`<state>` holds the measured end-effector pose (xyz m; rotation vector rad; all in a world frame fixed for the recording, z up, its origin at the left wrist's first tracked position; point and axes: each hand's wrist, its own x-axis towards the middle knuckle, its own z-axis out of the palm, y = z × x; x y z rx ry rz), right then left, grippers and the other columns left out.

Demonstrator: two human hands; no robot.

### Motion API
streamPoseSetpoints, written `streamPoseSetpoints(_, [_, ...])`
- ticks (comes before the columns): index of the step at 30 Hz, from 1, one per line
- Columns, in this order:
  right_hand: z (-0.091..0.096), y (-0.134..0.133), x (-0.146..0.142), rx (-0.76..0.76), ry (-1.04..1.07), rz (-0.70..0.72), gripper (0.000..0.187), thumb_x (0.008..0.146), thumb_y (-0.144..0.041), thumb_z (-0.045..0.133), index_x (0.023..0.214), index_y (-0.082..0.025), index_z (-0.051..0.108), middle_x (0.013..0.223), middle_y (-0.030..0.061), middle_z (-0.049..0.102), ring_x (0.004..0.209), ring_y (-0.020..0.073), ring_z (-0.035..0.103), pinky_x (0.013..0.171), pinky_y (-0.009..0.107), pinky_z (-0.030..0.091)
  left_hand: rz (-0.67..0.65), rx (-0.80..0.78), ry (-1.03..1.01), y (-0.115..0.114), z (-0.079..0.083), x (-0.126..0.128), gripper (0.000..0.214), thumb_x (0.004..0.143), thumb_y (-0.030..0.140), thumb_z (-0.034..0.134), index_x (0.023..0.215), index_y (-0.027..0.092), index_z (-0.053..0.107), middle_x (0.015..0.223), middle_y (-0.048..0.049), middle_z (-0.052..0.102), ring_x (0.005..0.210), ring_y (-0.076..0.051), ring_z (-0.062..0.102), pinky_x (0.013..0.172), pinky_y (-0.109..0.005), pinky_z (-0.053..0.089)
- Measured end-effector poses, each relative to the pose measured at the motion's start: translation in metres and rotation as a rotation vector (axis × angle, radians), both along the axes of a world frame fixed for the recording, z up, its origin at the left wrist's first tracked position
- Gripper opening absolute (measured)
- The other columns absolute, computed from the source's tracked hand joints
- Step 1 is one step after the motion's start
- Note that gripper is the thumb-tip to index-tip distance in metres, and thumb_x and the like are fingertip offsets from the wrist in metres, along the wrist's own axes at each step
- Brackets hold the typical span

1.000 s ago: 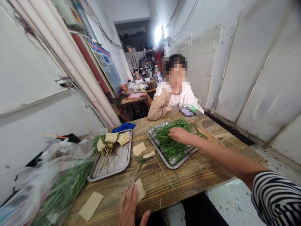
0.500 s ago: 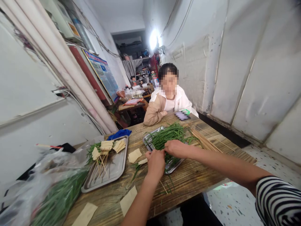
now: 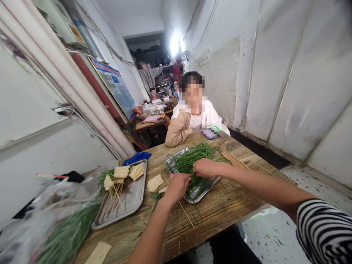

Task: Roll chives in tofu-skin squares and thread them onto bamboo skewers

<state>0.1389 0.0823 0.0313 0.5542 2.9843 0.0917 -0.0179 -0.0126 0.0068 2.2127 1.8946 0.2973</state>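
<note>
Long green garlic chives are heaped in a metal tray in front of me. My right hand reaches over the heap from the right, its fingers closed on some chives. My left hand is at the tray's near left edge with fingers pinched together. What they hold is hidden. Just left of it, the end of a pale tofu sheet and a few chive ends show on the wood. A thin wooden skewer lies beneath my left wrist.
A second tray at left holds skewered tofu rolls and greens. More tofu sheets lie on the wooden table. Bare skewers lie right. A plastic bag of chives stands left. A person sits opposite by a phone.
My hands have moved slightly apart, the left one shifting left and down. More of the skewer shows, and my left forearm now covers a tofu sheet. The view has shifted slightly.
</note>
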Motion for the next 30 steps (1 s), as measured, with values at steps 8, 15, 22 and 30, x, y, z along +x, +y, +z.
streamPoseSetpoints(8, [0.005, 0.01, -0.012, 0.087, -0.078, -0.05, 0.023, 0.08, -0.009, 0.051, 0.089, -0.007, 0.072, 0.088, 0.0176, 0.07, 0.084, 0.0239, 0.065, 0.063, 0.025, 0.041, 0.142, 0.352, 0.01, 0.003, 0.007, -0.006, 0.029, 0.092, 0.029, 0.041, 0.111, 0.026, 0.063, 0.117, -0.0057, 0.066, 0.113, -0.022, 0.053, 0.096, -0.041, 0.027])
streamPoseSetpoints(15, [0.011, 0.007, -0.009, 0.005, 0.059, 0.011, 0.02, 0.081, -0.017, 0.055, 0.087, -0.012, 0.073, 0.085, 0.0134, 0.071, 0.078, 0.0198, 0.064, 0.064, 0.024, 0.04, 0.162, 0.305, 0.032, 0.005, -0.011, 0.012, 0.026, 0.09, 0.027, 0.044, 0.088, 0.022, 0.069, 0.081, -0.0062, 0.071, 0.084, -0.021, 0.06, 0.084, -0.038, 0.029])
streamPoseSetpoints(22, [0.013, 0.017, 0.004, -0.504, 0.496, -0.116, 0.014, 0.078, -0.021, 0.06, 0.075, -0.014, 0.072, 0.058, -0.0009, 0.064, 0.054, 0.0101, 0.055, 0.054, 0.018, 0.038, 0.173, 0.38, -0.489, 0.012, -0.017, 0.005, 0.026, 0.087, 0.029, 0.047, 0.094, 0.021, 0.07, 0.093, -0.0065, 0.072, 0.086, -0.02, 0.062, 0.086, -0.034, 0.038])
streamPoseSetpoints(30, [0.001, -0.001, -0.016, -1.075, 0.839, -0.483, 0.013, 0.077, -0.013, 0.058, 0.064, -0.014, 0.058, 0.044, -0.0061, 0.055, 0.042, 0.0094, 0.056, 0.044, 0.018, 0.047, 0.289, 0.451, -0.692, 0.027, -0.038, 0.021, 0.041, 0.093, 0.037, 0.031, 0.104, 0.015, 0.063, 0.086, -0.0047, 0.069, 0.082, -0.017, 0.061, 0.075, -0.028, 0.046])
